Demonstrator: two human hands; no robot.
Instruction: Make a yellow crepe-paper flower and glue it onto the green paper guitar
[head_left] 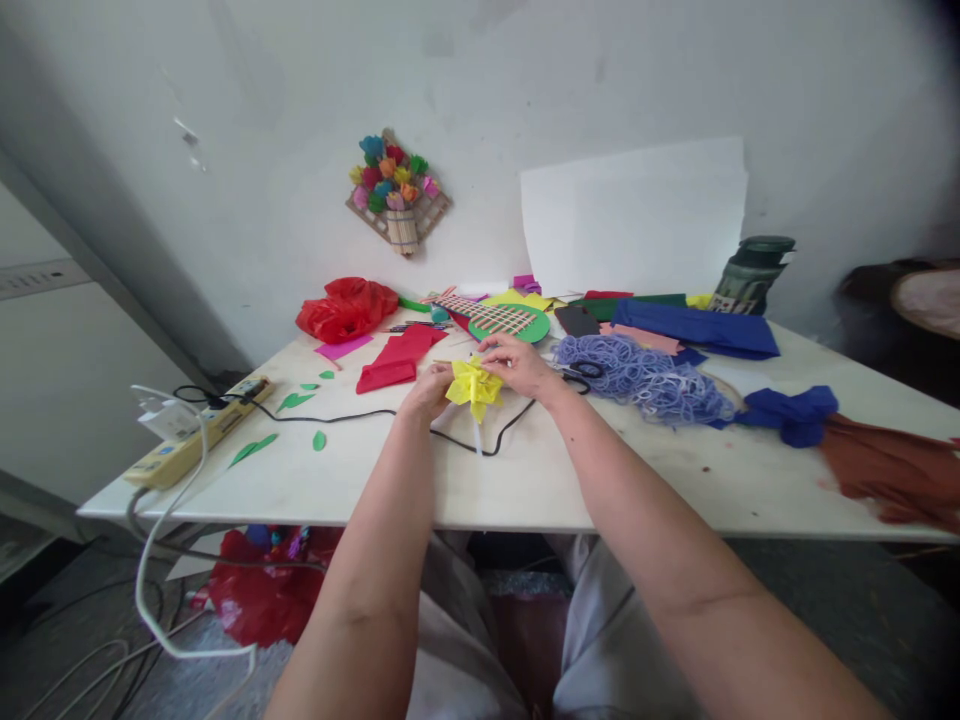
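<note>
A yellow paper flower (475,388) with pointed petals is held up over the white table, between both hands. My left hand (429,391) is closed at the flower's left side, its fingertips partly hidden behind the petals. With bent fingers, my right hand (519,363) pinches the petals at the upper right. A thin whitish strip (478,438) shows below the flower; what it belongs to is hidden. Black-handled scissors (585,371) lie right of my right hand, against a tangle of lilac yarn (637,378). Folded red paper (400,358) lies beyond my left hand.
A black cable (345,416) crosses the table under my hands from a power strip (199,430). Green paper leaves (294,401) lie at left. Behind are a red plastic bag (349,310), a green disc with woven strips (517,322), blue paper (697,328) and a dark bottle (752,275).
</note>
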